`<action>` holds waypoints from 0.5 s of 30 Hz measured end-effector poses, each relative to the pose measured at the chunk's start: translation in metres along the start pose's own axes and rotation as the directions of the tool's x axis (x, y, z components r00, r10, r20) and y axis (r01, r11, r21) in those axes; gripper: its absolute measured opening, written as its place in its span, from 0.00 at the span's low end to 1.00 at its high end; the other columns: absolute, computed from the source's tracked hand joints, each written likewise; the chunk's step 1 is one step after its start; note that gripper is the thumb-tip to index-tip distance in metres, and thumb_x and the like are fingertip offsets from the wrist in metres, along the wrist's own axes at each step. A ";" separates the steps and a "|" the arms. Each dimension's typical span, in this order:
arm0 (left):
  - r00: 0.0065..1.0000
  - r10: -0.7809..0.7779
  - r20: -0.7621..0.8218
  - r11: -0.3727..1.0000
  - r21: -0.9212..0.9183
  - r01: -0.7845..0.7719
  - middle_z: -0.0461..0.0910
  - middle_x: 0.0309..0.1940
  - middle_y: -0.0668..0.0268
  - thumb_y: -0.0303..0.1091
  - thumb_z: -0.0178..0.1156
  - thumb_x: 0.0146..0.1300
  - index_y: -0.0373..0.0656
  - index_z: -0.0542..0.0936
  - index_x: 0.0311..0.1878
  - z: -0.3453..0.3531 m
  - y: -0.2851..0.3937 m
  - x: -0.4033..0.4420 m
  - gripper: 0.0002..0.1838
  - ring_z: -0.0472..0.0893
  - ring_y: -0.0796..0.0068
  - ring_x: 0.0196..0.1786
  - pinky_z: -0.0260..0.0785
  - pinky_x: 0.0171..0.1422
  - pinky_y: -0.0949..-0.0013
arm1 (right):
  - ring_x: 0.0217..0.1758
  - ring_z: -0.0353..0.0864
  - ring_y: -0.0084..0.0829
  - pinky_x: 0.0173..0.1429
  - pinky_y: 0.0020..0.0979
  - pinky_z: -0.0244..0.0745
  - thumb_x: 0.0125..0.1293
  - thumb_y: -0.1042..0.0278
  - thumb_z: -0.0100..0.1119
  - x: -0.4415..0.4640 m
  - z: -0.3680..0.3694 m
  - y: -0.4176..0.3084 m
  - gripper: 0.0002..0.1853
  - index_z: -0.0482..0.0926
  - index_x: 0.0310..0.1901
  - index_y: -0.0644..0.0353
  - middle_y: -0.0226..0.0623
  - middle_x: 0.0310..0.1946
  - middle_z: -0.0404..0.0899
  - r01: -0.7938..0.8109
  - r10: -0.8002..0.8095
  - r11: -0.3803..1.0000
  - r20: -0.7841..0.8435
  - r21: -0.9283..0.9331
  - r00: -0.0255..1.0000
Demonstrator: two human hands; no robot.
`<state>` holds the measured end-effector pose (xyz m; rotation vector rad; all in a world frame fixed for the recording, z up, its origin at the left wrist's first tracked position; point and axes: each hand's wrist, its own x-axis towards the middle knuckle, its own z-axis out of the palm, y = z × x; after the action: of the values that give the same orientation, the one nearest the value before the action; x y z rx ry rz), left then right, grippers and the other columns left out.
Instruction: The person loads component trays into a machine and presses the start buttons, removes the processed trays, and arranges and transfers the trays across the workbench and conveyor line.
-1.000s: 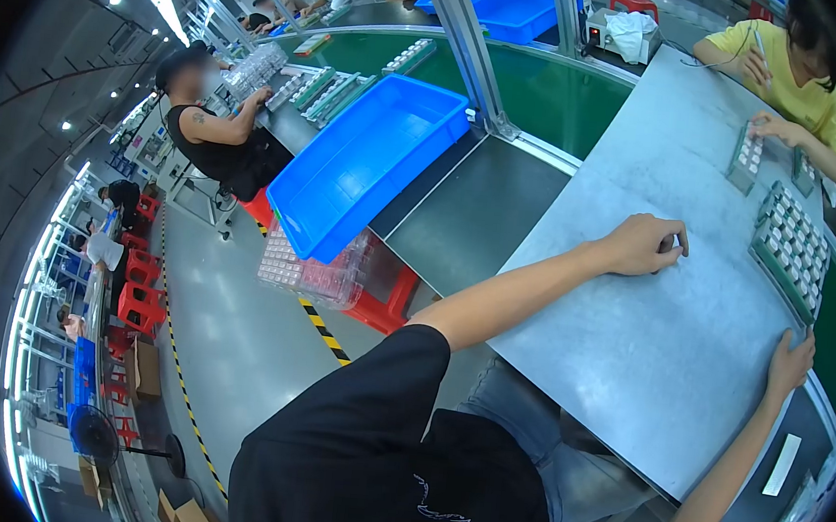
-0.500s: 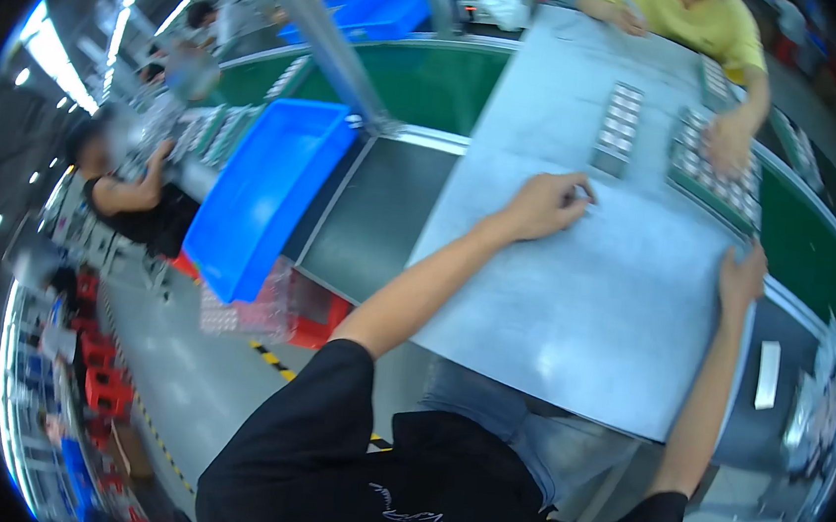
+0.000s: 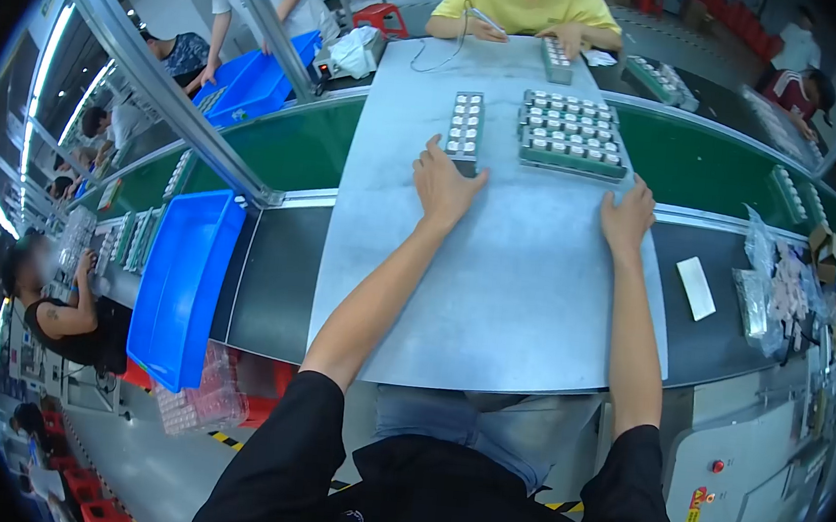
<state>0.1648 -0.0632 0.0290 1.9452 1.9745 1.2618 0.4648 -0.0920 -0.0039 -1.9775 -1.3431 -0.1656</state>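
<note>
My left hand [image 3: 444, 186] is open at the near end of a narrow strip [image 3: 464, 131] that carries two rows of small white square parts. Its thumb lies to the right of that end and its fingers to the left; whether they touch it I cannot tell. Near the right edge of the grey tabletop [image 3: 494, 298], my right hand [image 3: 627, 220] rests with thumb and fingers apart, holding nothing. Just beyond it sits a block of several similar strips [image 3: 573, 135], side by side. Across the table, another person's hand touches one more strip [image 3: 557, 61].
A blue bin [image 3: 182, 290] stands at the left, below a slanted metal post [image 3: 174, 91]. The green conveyor belt [image 3: 714, 168] passes under the table. A white box [image 3: 696, 288] and plastic bags [image 3: 783, 293] lie at the right. Other people work nearby.
My view has turned, shifting the table leftward. My left hand has gone from curled fingers over the tabletop to spread fingers at the strip's end. The other person's hand has left the block for a strip.
</note>
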 end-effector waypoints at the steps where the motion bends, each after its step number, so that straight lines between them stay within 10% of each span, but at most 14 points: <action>1: 0.999 -0.025 -0.035 0.999 0.029 0.026 0.75 0.56 0.44 0.49 0.79 0.45 0.32 0.63 0.70 0.005 -0.002 0.001 0.53 0.73 0.45 0.59 0.66 0.66 0.51 | 0.70 0.68 0.51 0.71 0.58 0.60 0.62 0.58 0.65 0.000 0.000 0.001 0.37 0.66 0.70 0.64 0.51 0.64 0.71 -0.011 0.011 1.000 -0.005 0.024 1.000; 15: 0.971 0.044 0.237 0.999 0.016 -0.049 0.77 0.52 0.46 0.39 0.75 0.48 0.33 0.62 0.73 -0.113 -0.001 -0.105 0.50 0.74 0.48 0.57 0.67 0.64 0.52 | 0.67 0.70 0.53 0.70 0.47 0.67 0.50 0.53 0.82 0.009 -0.002 -0.037 0.55 0.57 0.73 0.67 0.57 0.64 0.68 0.061 -0.047 0.976 -0.070 0.207 0.996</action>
<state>0.1164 -0.2077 0.0537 2.0539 1.8441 0.9674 0.4375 -0.0794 0.0198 -1.7472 -1.3173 -0.1083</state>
